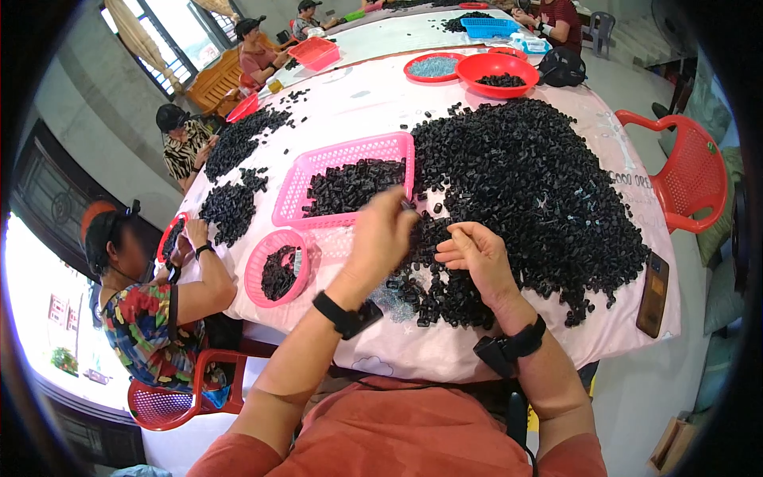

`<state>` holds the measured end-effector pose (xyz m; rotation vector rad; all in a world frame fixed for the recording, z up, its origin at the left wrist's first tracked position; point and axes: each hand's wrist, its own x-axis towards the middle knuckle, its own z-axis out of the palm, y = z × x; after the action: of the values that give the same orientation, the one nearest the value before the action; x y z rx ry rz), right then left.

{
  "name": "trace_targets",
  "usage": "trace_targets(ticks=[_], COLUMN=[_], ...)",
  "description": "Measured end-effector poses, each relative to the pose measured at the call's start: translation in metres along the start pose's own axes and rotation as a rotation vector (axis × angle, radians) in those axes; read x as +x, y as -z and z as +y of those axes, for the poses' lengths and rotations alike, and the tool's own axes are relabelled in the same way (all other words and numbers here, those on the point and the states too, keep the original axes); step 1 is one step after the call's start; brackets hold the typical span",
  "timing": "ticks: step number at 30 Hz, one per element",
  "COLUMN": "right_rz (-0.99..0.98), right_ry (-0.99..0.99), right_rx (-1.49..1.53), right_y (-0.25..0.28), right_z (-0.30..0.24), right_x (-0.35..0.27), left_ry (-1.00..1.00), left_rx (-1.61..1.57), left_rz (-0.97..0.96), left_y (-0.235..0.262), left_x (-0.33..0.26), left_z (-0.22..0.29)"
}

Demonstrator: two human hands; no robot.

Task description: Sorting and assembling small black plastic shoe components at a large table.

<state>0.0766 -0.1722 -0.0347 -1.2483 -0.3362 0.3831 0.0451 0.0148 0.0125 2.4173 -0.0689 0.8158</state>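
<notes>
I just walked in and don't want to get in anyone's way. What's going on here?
The person wearing the camera is working at a large heap of small black parts. Their left hand, blurred, is by the corner of a pink rectangular basket of similar parts and seems to have a black part in it. Their right hand is over the heap's near-left side; whether it holds anything is unclear. At the left, a co-worker in a flowered shirt has both hands near a red tray.
</notes>
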Motion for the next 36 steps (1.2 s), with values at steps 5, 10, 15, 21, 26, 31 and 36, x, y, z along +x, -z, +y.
trace_targets(ticks=[5,10,15,21,26,31,36], right_rz=[0.004,-0.058,-0.039,-0.031,-0.066,-0.045,-0.059], right_ry=[-0.02,-0.005,0.039,0.05,0.06,0.069,0.065], right_rx=[0.002,-0.069,-0.09,-0.105,-0.131,-0.117,-0.158], right_y=[0.003,0.002,0.003,0.001,0.003,0.002,0.002], right_z=[0.0,0.0,0.004,0.004,0.006,0.007,0.004], right_x=[0.0,0.0,0.001,0.001,0.001,0.002,0.001], left_ry=[-0.265,-0.005,-0.038,-0.032,0.087,0.137,0.032], left_rx=[0.291,0.109,0.297,0.335,0.137,0.142,0.26], left_rz=[0.141,-0.444,-0.565,-0.552,-0.48,-0.432,-0.443], left_y=[0.025,0.005,-0.001,-0.002,0.009,0.01,0.0], left_x=[0.005,-0.039,-0.051,-0.052,-0.043,-0.042,-0.045], left_z=[-0.011,-0.004,0.003,0.005,-0.008,-0.009,-0.006])
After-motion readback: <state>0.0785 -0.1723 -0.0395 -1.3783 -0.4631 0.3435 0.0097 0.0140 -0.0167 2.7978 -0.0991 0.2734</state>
